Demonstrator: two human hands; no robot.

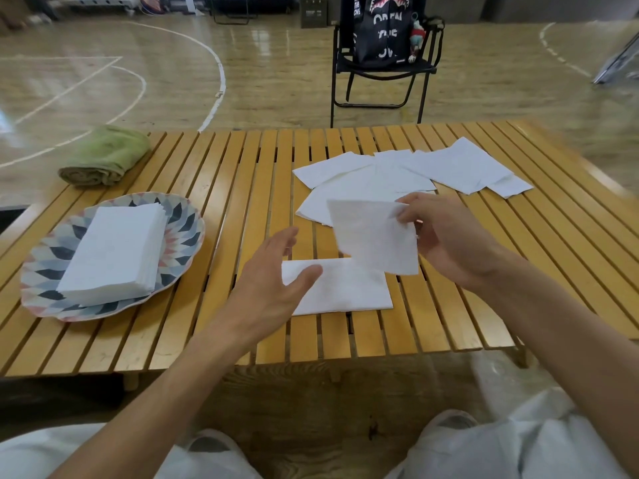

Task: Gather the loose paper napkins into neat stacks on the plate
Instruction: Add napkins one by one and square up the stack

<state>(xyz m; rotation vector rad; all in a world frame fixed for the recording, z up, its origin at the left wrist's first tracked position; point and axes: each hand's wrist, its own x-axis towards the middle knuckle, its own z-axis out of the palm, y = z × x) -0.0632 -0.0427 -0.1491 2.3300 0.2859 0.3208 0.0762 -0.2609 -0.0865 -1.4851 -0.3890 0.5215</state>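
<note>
A patterned plate (183, 216) sits at the table's left with a neat stack of white napkins (114, 250) on it. My right hand (446, 236) pinches one white napkin (373, 236) by its upper right edge and holds it above the table. Under it a folded napkin (345, 288) lies flat near the front edge. My left hand (273, 285) hovers over that napkin's left end with fingers spread and relaxed, holding nothing. Several loose napkins (415, 171) lie fanned out at the back right.
A rolled green towel (103, 157) lies at the table's far left corner. The slatted wooden table (221, 188) ends just before my knees. A black folding chair (380, 67) with a bag stands behind the table.
</note>
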